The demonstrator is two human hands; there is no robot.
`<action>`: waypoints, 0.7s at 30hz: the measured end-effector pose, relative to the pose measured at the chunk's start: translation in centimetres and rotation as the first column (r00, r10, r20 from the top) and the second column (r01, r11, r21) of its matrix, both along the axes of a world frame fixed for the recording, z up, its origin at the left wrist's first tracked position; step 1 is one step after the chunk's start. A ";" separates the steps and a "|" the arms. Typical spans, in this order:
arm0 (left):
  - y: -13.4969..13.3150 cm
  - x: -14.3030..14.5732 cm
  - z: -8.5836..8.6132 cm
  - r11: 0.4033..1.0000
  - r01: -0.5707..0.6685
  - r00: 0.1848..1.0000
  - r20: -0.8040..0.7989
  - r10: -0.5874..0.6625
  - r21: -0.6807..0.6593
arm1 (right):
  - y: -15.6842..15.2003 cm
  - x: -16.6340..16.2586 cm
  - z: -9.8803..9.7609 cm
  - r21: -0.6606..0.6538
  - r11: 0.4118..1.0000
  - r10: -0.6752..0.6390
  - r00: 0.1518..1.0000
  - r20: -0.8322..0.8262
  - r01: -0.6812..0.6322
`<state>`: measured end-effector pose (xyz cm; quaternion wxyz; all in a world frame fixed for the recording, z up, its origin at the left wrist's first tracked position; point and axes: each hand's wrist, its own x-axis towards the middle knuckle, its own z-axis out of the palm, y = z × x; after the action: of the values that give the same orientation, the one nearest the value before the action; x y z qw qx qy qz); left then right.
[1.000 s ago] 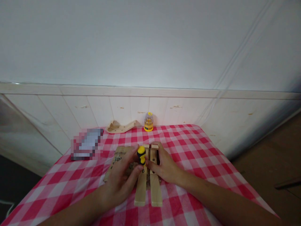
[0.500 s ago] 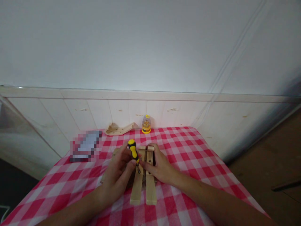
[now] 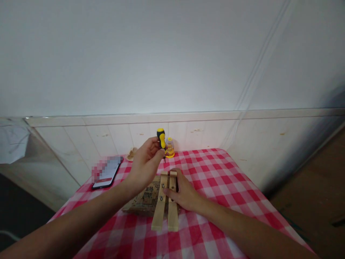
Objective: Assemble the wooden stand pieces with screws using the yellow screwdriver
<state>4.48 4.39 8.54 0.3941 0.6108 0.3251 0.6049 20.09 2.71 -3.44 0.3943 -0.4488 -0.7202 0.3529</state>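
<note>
My left hand [image 3: 145,165] is raised above the table, fingers closed round a small black and yellow screwdriver [image 3: 161,138] held upright. My right hand [image 3: 183,192] rests on two parallel wooden slats [image 3: 164,207] lying on the red and white checked tablecloth [image 3: 215,180], fingers curled over the right slat. Screws show in the slats near my fingertips. A brown printed cardboard piece [image 3: 145,198] lies under the slats on their left side.
A phone [image 3: 106,172] lies at the table's back left. A yellow-based bit holder [image 3: 169,148] stands at the back edge by the white panelled wall, with a curved wooden part [image 3: 132,154] partly hidden behind my left hand. Wooden floor lies to the right.
My left hand has lifted the screwdriver off the slats and carried it up and back toward the bit holder. My right hand stays on the slats. The camera tilted a little.
</note>
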 end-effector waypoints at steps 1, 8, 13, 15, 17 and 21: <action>0.2 0.2 0.3 1.000 -0.004 1.000 -0.002 0.004 0.012 | 0.0 0.0 -0.1 0.004 1.000 0.001 1.000 -0.001 -0.001; -0.6 0.4 -3.8 0.994 -0.091 0.995 0.047 0.088 0.064 | 0.0 -0.1 0.1 -0.022 1.000 0.002 1.000 0.014 -0.002; -2.0 -1.0 -7.6 0.985 -0.168 0.986 -0.020 0.168 -0.030 | 0.0 0.0 0.0 -0.028 1.000 0.009 0.999 0.037 -0.008; -2.2 -1.5 -8.1 0.980 -0.193 0.980 -0.053 0.190 -0.049 | 0.0 0.1 0.0 -0.027 0.999 0.019 0.999 0.036 -0.018; -2.3 -1.7 -8.3 0.976 -0.205 0.978 -0.060 0.201 -0.074 | -0.1 0.1 0.1 -0.030 0.999 0.024 0.999 0.031 -0.023; -2.3 -1.6 -8.6 0.977 -0.175 0.984 -0.044 0.171 -0.119 | -0.2 0.1 0.4 -0.046 0.998 0.033 0.999 0.018 -0.032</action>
<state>2.85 2.05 -0.06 0.3710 0.5650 0.4202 0.6055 20.18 2.50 -3.06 0.3715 -0.4491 -0.7227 0.3714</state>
